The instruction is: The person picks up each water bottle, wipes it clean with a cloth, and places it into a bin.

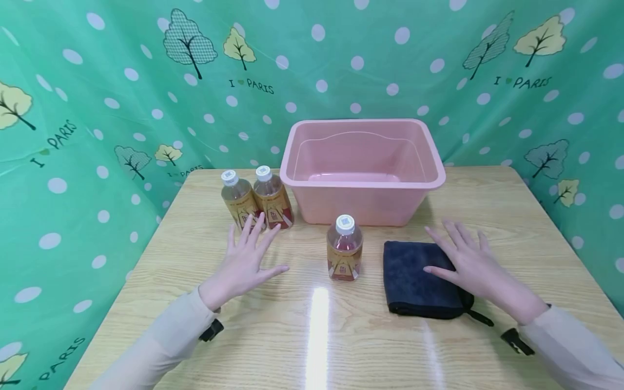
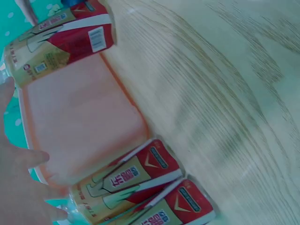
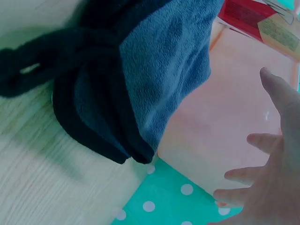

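Dark-blue folded cloth (image 1: 414,279) lies on the table (image 1: 258,346) partly under our R hand (image 1: 469,264), the nearer one, fingers spread & holding nothing, w/ our L hand (image 1: 245,261), also spread & empty, well to its left, nearest two bottles (image 1: 274,203) standing side by side.

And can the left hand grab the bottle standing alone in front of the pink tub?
Probably yes. The left hand holds nothing, and nothing seems to stand between it and the lone bottle; the pink tub is behind that bottle, out of the way.
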`<state>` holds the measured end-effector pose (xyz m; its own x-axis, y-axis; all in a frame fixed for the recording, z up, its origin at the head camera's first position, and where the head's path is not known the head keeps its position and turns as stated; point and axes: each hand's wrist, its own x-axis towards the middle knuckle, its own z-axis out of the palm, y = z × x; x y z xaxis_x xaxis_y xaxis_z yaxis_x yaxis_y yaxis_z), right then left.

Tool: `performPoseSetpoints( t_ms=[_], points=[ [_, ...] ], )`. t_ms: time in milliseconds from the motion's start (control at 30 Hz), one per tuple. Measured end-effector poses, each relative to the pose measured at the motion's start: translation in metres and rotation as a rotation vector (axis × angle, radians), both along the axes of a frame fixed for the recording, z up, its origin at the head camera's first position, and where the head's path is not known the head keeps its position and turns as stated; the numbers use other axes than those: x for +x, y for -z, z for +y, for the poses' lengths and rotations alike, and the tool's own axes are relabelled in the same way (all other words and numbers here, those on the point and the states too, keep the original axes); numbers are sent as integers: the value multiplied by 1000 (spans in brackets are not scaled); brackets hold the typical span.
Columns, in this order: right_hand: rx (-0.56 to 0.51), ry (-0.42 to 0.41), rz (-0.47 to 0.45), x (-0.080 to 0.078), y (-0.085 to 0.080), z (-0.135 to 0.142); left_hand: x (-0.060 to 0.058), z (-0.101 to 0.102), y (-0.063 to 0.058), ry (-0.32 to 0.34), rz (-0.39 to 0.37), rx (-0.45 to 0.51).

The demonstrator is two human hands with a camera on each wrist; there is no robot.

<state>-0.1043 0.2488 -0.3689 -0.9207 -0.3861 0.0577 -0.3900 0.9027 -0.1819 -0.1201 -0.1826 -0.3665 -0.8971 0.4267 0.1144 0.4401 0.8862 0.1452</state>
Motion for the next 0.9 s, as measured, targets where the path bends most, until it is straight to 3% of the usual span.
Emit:
performPoseSetpoints(
  t_ms=[233,500,733,900],
  points=[
    [14,-45,-10,-1,4,-8,3,6,-9,48,42,41],
    [-41,-169,71,-6,14,-15,6,18,-22,109,101,177],
    [-79,-157,-88,-10,16,-23,9,25,-28,167,129,265],
    [-86,-166,-115,-12,21,-28,8,32,-30,214,174,332]
  ],
)
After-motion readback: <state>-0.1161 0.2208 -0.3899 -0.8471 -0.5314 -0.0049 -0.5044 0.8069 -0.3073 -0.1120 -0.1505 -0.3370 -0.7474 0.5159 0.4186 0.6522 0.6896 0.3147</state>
